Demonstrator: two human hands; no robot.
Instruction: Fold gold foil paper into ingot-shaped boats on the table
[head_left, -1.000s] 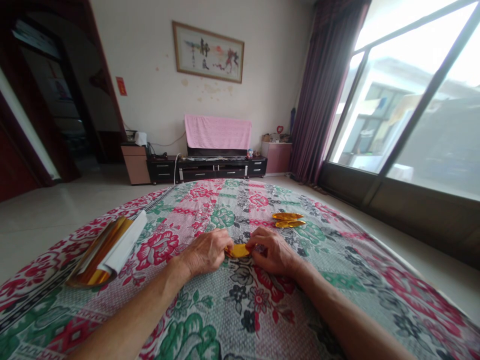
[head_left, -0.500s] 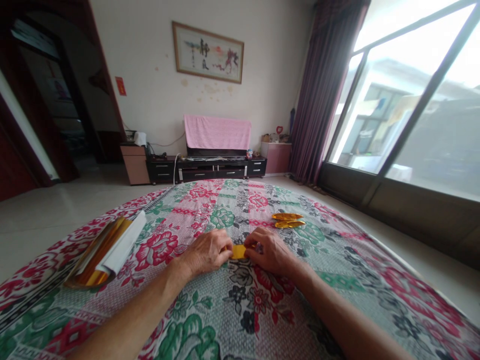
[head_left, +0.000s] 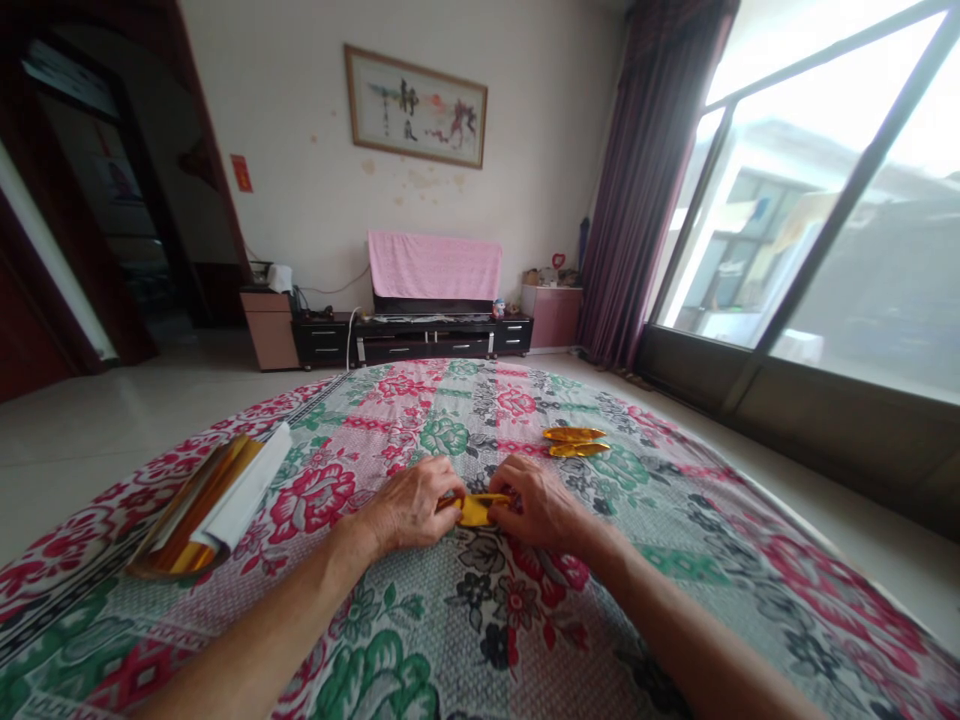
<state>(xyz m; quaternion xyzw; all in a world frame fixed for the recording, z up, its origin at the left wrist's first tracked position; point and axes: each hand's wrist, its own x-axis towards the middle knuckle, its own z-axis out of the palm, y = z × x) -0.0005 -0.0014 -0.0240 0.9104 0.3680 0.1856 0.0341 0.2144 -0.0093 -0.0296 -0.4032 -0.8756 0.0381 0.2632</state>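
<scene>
Gold folded paper point(head_left: 475, 511) is at the middle of the flowered tablecloth point(head_left: 375, 610), between the 2 hands; whether it lies flat on the tablecloth or is a little lifted, I cannot tell. The left hand point(head_left: 420, 500) pinches its left end, with fingers bent and close together. The right hand point(head_left: 544, 505) pinches the right end in similar way. Neither hand is spread. With 1 grip at each end, the paper probably cannot turn or slide, and its middle part is free between the fingertips. Both hands are low over the tablecloth, which perhaps gives them a steady support for such small and thin work.

On the tablecloth, farther from the person and to the right of its middle, 2 pointed gold pieces point(head_left: 575, 435) lie side by side, maybe put there to be out of the way of the fingers. Near the left edge of the tablecloth is the stack of gold and white sheets point(head_left: 217, 500), laid loosely, and it seems within easy reach of the left hand. Beyond the far edge of the tablecloth stands a black low cabinet point(head_left: 427, 340).
</scene>
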